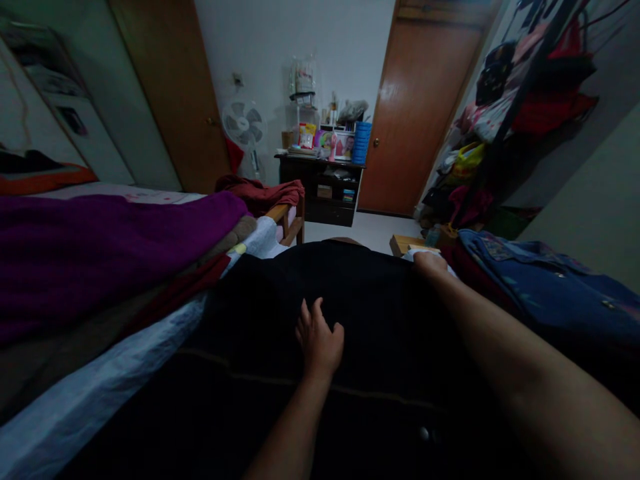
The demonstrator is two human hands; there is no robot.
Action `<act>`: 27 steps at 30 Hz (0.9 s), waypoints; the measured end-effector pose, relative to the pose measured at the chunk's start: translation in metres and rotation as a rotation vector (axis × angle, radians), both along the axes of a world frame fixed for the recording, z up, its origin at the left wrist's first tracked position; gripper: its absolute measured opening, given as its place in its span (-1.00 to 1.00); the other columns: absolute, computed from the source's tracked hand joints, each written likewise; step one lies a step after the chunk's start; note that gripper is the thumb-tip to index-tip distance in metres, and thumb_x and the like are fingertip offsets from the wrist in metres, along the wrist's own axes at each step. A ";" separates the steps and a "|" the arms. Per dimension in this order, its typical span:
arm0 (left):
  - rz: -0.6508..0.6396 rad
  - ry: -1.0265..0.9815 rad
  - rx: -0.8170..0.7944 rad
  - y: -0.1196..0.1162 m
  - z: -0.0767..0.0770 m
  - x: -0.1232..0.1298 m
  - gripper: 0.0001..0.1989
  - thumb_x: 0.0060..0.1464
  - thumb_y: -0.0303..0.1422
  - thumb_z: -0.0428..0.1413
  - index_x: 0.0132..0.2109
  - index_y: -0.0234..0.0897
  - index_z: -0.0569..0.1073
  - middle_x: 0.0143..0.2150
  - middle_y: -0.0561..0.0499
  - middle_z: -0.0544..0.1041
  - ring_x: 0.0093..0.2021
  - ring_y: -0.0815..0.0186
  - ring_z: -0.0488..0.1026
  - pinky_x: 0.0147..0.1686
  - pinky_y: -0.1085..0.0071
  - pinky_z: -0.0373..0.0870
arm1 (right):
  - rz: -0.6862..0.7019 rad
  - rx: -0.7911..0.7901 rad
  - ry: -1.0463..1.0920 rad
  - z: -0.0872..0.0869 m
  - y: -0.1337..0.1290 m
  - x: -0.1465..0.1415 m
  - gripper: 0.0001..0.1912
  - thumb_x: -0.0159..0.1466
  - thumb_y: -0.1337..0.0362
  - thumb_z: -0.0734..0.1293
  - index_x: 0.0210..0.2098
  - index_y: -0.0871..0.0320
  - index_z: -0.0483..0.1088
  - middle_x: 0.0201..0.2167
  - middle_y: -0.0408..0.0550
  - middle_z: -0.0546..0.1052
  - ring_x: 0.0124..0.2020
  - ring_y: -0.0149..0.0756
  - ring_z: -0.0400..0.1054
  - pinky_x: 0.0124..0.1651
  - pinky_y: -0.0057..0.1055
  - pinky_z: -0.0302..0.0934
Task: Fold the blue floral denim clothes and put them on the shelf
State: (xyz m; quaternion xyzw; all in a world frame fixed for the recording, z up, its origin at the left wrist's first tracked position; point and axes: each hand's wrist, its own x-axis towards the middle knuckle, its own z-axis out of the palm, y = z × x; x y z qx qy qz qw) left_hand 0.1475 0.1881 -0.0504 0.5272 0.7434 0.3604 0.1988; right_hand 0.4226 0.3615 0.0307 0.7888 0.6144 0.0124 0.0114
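A large black garment spreads out in front of me, with a tan seam line across it and a shiny round button low on the right. My left hand is over its middle, fingers spread, holding nothing; I cannot tell how firmly it touches the cloth. At the garment's far right corner, my right hand is closed on the edge of the cloth. A folded blue denim garment lies to the right of my right forearm.
On the left is a bed with a purple blanket and a reddish cloth over its wooden end. A dark cabinet, white fan and brown door stand along the back. Clothes and bags hang at right.
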 end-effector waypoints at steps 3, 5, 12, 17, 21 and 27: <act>-0.002 0.000 -0.005 0.000 0.001 0.000 -0.44 0.03 -0.45 0.09 0.21 -0.24 0.24 0.40 -0.27 0.01 0.37 -0.01 0.02 0.28 0.02 -0.02 | 0.027 0.036 -0.054 0.000 -0.007 -0.017 -0.63 0.31 0.36 0.17 0.05 0.28 0.41 0.07 0.32 0.41 0.14 0.07 0.26 0.11 -0.10 0.17; -0.004 0.001 -0.005 0.000 0.001 0.001 -0.44 0.03 -0.45 0.08 0.21 -0.25 0.24 0.40 -0.28 0.01 0.37 -0.01 0.02 0.28 0.01 -0.02 | 0.080 0.100 -0.073 -0.004 -0.016 -0.038 -0.60 0.34 0.32 0.12 0.12 0.26 0.34 0.15 0.32 0.32 0.23 0.06 0.15 0.19 -0.10 0.06; -0.004 0.015 0.004 -0.002 0.004 0.001 -0.46 0.03 -0.44 0.09 0.19 -0.25 0.25 0.40 -0.28 0.02 0.35 -0.03 0.06 0.27 0.01 0.01 | 0.060 0.050 0.097 -0.057 -0.064 -0.107 -0.23 0.33 -0.10 0.11 0.34 0.30 -0.01 0.36 0.36 0.00 0.34 0.26 -0.13 0.25 0.11 -0.12; -0.010 0.013 -0.010 -0.001 0.004 0.000 -0.46 0.04 -0.43 0.08 0.20 -0.25 0.25 0.40 -0.28 0.01 0.35 -0.03 0.07 0.27 0.00 0.01 | -0.065 0.038 0.081 -0.076 -0.066 -0.079 -0.20 0.35 -0.12 0.08 0.31 0.41 0.01 0.34 0.51 -0.03 0.37 0.22 -0.18 0.27 0.00 -0.16; -0.006 0.028 -0.015 -0.001 0.003 0.000 -0.45 0.04 -0.43 0.09 0.20 -0.24 0.25 0.40 -0.26 0.02 0.36 0.00 0.06 0.27 0.04 0.01 | -0.061 -0.051 0.072 -0.074 -0.057 -0.064 -0.25 0.37 -0.10 0.04 0.33 0.35 -0.01 0.36 0.43 -0.06 0.39 0.14 -0.19 0.28 -0.05 -0.13; -0.008 0.023 -0.023 0.000 0.002 0.000 -0.44 0.03 -0.43 0.09 0.21 -0.24 0.25 0.40 -0.26 0.02 0.36 0.00 0.06 0.28 0.04 0.00 | 0.059 -0.139 0.054 -0.042 -0.051 -0.060 -0.55 0.35 0.12 0.16 0.13 0.22 0.33 0.14 0.24 0.37 0.15 -0.01 0.28 0.09 -0.20 0.18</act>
